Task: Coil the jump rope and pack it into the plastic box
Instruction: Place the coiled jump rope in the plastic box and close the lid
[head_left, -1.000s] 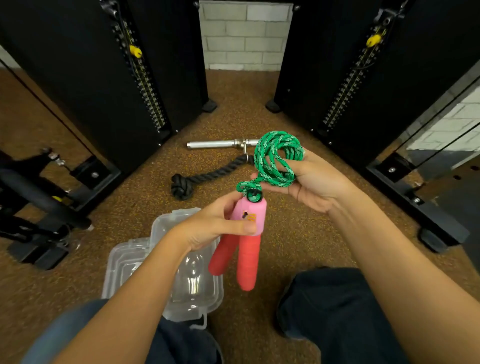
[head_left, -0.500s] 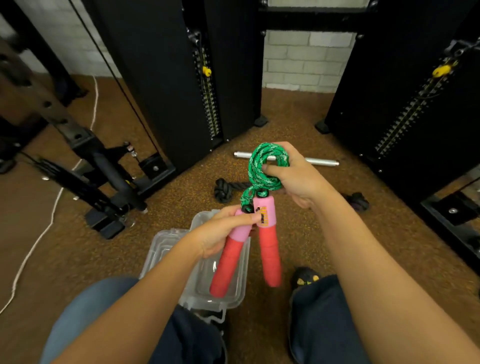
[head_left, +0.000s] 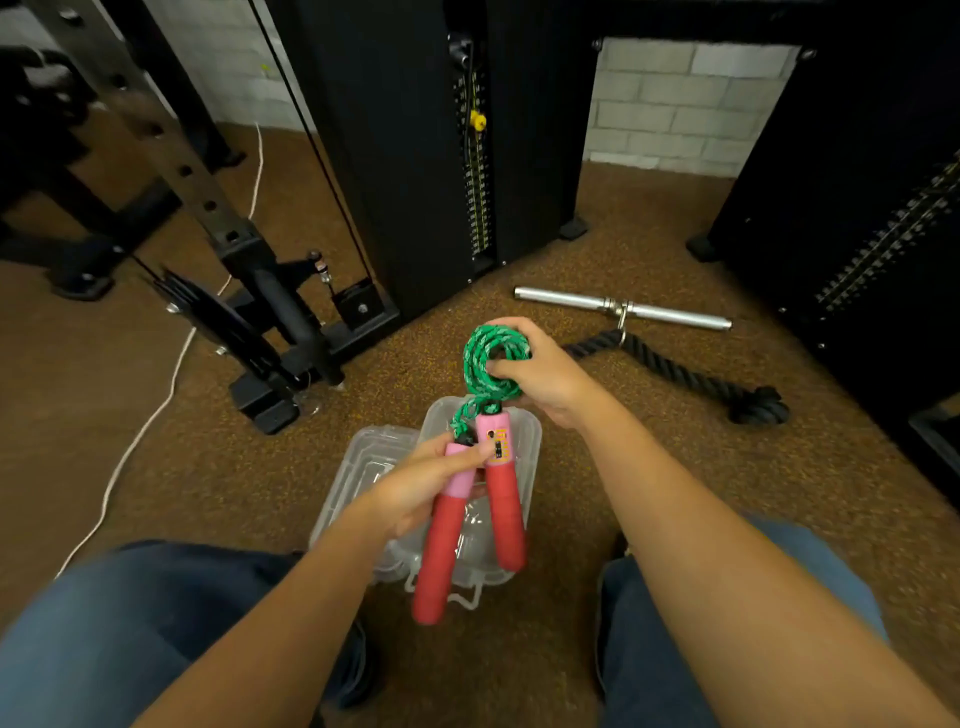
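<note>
Rope coil (head_left: 485, 358), green, gripped in right hand (head_left: 548, 376); pink-and-red handles (head_left: 503, 501) pinched by left hand (head_left: 418, 486), above clear plastic box (head_left: 358, 467).

Coiled jump rope (head_left: 491, 364) over plastic box (head_left: 363, 467)

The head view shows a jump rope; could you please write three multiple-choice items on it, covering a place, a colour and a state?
1. Where is the plastic box? A on a bench; B on the floor before the person; C on a shelf.
2. What colour is the coiled rope? A green; B yellow; C blue.
3. What is the right hand doing? A lying flat; B hanging empty; C gripping the coil.
Answers: 1 B, it sits on the brown floor; 2 A, green braid; 3 C, fingers curl round the loops.
</note>
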